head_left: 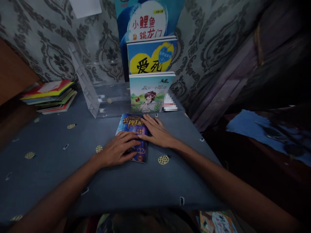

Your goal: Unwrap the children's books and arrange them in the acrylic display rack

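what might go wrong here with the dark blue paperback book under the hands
Pushed forward, the dark blue paperback book could bump the clear plastic display rack, since its far edge lies close to the rack's front.
The left hand and right hand both lie over the cover, so pulling in different directions might skew it.
The uneven stack of colourful thin books could slide if knocked.

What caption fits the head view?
Left hand and right hand touch a blue book before a clear rack holding books.
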The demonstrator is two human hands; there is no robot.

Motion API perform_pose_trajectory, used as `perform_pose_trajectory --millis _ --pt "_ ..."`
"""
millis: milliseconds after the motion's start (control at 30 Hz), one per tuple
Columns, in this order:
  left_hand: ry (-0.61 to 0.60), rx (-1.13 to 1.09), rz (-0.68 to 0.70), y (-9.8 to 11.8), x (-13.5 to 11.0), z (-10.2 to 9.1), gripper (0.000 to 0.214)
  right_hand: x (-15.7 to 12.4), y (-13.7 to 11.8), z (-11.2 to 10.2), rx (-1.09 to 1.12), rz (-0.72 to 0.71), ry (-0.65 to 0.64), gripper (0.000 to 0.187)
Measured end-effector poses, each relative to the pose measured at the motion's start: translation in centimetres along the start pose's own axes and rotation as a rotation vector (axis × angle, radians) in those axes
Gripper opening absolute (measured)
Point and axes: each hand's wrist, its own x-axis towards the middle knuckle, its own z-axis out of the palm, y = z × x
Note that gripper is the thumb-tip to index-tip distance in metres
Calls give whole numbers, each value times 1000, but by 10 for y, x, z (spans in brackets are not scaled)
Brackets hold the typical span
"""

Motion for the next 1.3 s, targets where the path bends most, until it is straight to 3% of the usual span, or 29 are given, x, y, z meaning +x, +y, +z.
perform_pose_trajectory --millis 267,433,567,700,833,1000,1100,1200,1300 --pt "136 -197 -75 -8 -5 8 23 -16 -23 2 -20 98 -42 103" --pt "310 -84 -367 -20 -8 18 33 -39 -46 5 37 114 -73 110" --pt "324 20 -556 -34 -8 30 50 -50 -55 7 73 104 -61 107" --pt "320 10 -568 -42 -7 36 49 -51 -53 8 103 67 -38 110" --pt "367 -70 -564 -42 -5 29 49 -50 -54 4 108 86 -73 119" --pt "448 -382 -637 -37 -1 15 49 -51 -60 -3 128 114 -86 121" --pt "599 -670 -703 -35 3 10 56 -52 -62 -6 160 136 -84 121" --pt "756 -908 -858 -32 6 8 59 -54 -62 -10 207 160 -113 124" --pt "751 -1135 -1031 -27 9 5 50 -56 -62 -14 266 172 -136 125"
